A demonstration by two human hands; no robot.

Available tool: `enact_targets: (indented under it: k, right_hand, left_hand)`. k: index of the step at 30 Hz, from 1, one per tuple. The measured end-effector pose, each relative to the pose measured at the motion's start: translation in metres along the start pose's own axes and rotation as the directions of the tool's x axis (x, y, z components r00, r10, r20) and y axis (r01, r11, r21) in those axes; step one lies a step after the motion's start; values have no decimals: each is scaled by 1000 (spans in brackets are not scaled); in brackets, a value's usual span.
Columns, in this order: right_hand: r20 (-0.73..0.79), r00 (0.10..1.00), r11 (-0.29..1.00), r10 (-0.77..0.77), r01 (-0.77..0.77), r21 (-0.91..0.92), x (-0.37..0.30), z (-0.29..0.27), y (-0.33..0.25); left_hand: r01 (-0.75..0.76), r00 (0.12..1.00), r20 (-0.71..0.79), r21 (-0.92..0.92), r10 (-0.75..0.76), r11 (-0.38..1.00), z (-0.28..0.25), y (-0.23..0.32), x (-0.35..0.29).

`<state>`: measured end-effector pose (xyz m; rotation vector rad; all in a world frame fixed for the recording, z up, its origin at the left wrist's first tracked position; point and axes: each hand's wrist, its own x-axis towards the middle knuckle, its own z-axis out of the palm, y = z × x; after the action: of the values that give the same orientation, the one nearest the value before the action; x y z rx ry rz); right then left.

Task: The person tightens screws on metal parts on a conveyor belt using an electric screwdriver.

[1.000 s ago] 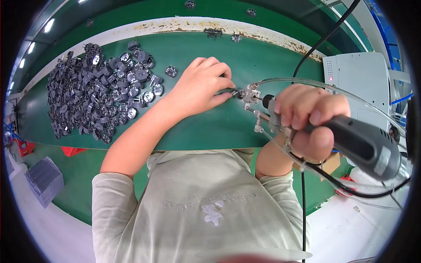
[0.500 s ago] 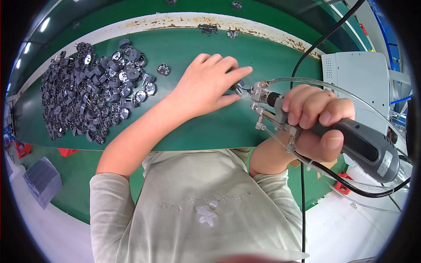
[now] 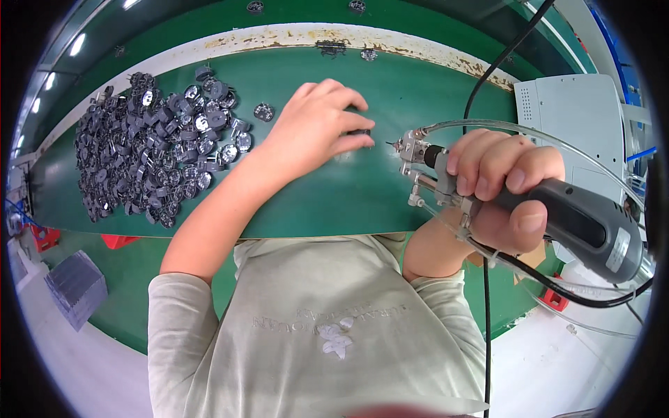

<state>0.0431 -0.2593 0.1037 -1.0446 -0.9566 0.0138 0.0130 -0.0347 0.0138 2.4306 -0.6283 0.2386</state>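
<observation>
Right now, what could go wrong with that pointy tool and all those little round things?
1. The right hand holds a power screwdriver with its thin tip facing the left hand; a slip might poke it.
2. A small dark part sits between the left fingertips; a loose grip could drop it.
3. The left forearm is close to the pile of round grey parts; a sideways sweep might scatter some.

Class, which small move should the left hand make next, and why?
Perhaps the left hand should turn the dark part for a clearer view: its fingers mostly cover it, and the tip of the handheld tool stands apart from it.
</observation>
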Motion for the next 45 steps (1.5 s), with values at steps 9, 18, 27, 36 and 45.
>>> enact_targets:
  k: [9,18,27,36,45]
  right_hand:
    - [17,999,999,42,-42,19,3,2,0]
    - [4,999,997,52,-52,48,2,11,9]
    - [9,999,997,50,-50,65,3,9,9]
    - [21,999,997,39,-40,62,-3,6,11]
    - [-99,995,1000,-22,23,10,-7,8,16]
  left_hand:
    - [17,998,57,-163,-8,986,-18,-9,-11]
    - [41,985,171,-64,-30,997,-13,-9,-12]
    - [18,999,36,-117,-14,993,-8,-5,-8]
    - [225,974,35,-132,-222,965,-8,-11,-6]
    - [279,926,-319,226,-200,933,-98,-88,19]
